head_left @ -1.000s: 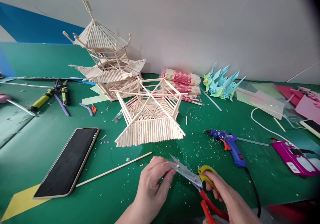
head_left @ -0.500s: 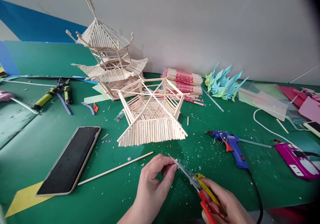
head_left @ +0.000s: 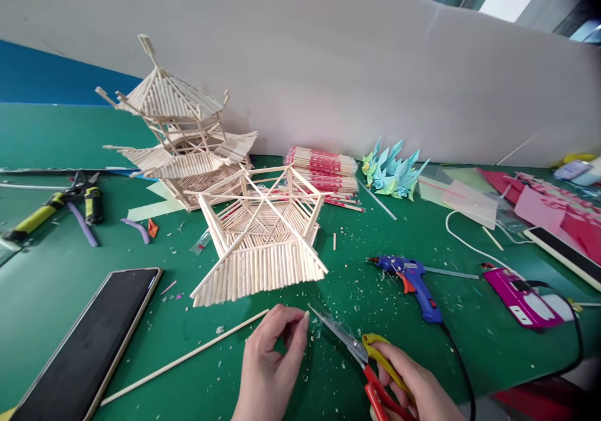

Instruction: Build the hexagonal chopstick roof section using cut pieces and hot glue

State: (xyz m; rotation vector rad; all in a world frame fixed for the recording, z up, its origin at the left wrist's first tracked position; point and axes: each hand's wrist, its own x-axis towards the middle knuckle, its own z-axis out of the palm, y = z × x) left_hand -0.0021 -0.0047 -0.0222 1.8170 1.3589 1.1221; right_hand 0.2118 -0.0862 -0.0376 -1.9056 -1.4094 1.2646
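My left hand [head_left: 275, 358] is closed in a pinch at the lower middle of the head view, with a small pale piece of stick [head_left: 307, 315] just showing at the fingertips. My right hand [head_left: 408, 377] grips scissors [head_left: 350, 344] with one yellow and one red handle. Their blades point up and left, with the tips close to the left fingertips but apart from them. Beyond both hands stands an open frame of wooden sticks [head_left: 263, 274] with a slatted skirt. A long wooden stick [head_left: 188, 356] lies left of my left hand.
A tiered stick pagoda [head_left: 173, 151] stands at the back left, by bundled sticks [head_left: 322, 167] and blue folded paper [head_left: 392, 167]. The corded glue gun [head_left: 413, 280] lies right, near a magenta device [head_left: 521, 299]. At left are a phone [head_left: 89, 339] and pliers [head_left: 61, 205].
The scissors' tips have come away from the left fingertips, leaving a small gap. The camera view has tilted up and turned right, so the things on the table appear lower and farther left.
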